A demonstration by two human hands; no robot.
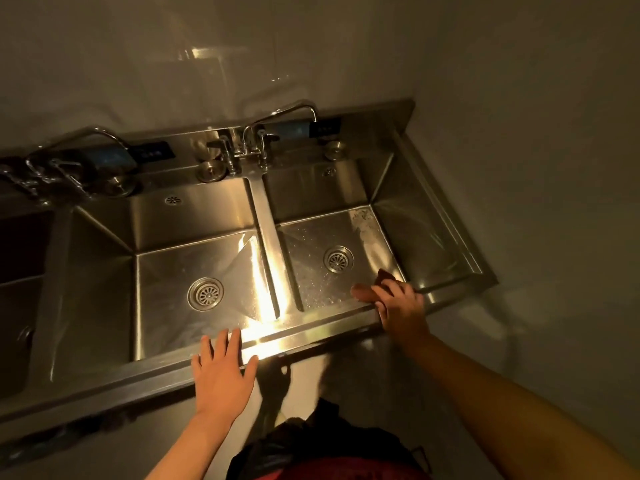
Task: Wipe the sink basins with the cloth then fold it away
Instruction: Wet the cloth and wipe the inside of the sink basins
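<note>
A steel sink unit has a right basin [308, 244] and a middle basin [173, 261], each with a round drain. My right hand [401, 306] reaches over the front rim [318, 325] into the right basin's near right corner. It grips a small dark cloth [385, 276], of which only a bit shows past the fingers. White smears mark the right basin's far right floor. My left hand [221, 372] lies flat with spread fingers on the front rim before the middle basin, holding nothing.
A third basin [20, 306] lies in shadow at the far left. Swivel faucets [277, 114] [79, 136] and tap handles stand along the back ledge. Plain walls close in behind and to the right. A dark bag hangs below my chest.
</note>
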